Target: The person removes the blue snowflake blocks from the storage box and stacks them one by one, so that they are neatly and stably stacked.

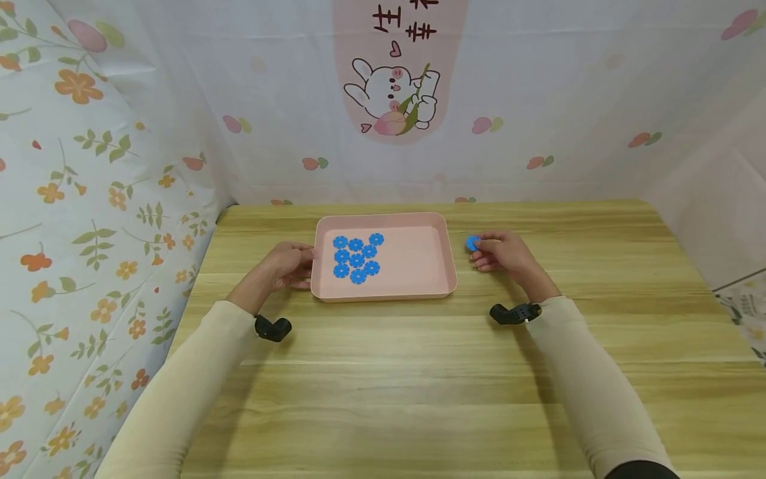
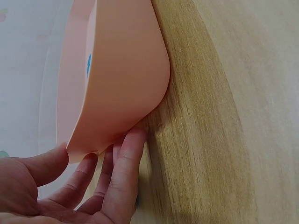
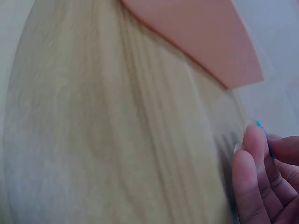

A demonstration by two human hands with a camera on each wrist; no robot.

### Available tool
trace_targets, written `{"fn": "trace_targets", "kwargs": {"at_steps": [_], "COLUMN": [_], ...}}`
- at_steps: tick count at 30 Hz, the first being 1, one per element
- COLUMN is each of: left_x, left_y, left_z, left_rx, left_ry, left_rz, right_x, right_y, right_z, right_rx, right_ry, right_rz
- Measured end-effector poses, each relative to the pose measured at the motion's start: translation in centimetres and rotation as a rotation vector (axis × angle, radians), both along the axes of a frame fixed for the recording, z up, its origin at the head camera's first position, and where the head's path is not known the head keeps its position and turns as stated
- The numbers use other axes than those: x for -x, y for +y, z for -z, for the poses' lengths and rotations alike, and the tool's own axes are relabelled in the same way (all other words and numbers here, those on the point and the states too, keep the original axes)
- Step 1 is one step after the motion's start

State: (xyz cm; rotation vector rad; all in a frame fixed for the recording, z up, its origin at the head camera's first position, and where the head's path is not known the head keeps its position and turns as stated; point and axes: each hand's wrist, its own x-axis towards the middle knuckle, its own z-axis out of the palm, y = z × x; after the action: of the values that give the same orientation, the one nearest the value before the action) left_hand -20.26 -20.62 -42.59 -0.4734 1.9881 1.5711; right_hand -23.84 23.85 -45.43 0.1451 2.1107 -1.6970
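Note:
A pink rectangular tray (image 1: 413, 266) lies on the table with several blue notched building discs (image 1: 356, 259) grouped flat in its left half. At the tray's left end, my left hand (image 1: 291, 265) touches the outside wall. In the left wrist view, the thumb (image 2: 49, 165) is right at the rim and the fingers (image 2: 124, 172) reach along the wall toward its base. To the right of the tray, my right hand (image 1: 505, 256) pinches one blue disc (image 1: 473, 243) between thumb and fingers. The right wrist view shows only a sliver of that disc (image 3: 259, 125).
The wooden table (image 1: 383, 386) runs back to a white patterned cloth (image 1: 269, 86) hanging behind it. A floral cloth (image 1: 90, 266) borders the left side. Each wrist carries a black camera mount (image 1: 272, 328).

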Motion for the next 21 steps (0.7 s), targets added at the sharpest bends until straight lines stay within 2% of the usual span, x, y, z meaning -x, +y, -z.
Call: {"fn": "trace_targets", "kwargs": {"at_steps": [4,11,21], "left_x": [0.1,0.0,0.1], "left_y": [0.0,0.0,-0.1], "left_z": [0.2,0.2,0.4], "left_rx": [-0.003,0.022,0.006], "left_ry": [0.004,0.01,0.014], "left_rz": [0.005,0.012,0.01], "right_x": [0.1,0.3,0.4], "right_y": [0.3,0.3,0.0], "right_z": [0.5,1.1,1.7], "right_rx": [-0.022,-0.074,-0.096], "right_ry": [-0.021,0.0,0.007], "right_rz": [0.015,0.019,0.056]}}
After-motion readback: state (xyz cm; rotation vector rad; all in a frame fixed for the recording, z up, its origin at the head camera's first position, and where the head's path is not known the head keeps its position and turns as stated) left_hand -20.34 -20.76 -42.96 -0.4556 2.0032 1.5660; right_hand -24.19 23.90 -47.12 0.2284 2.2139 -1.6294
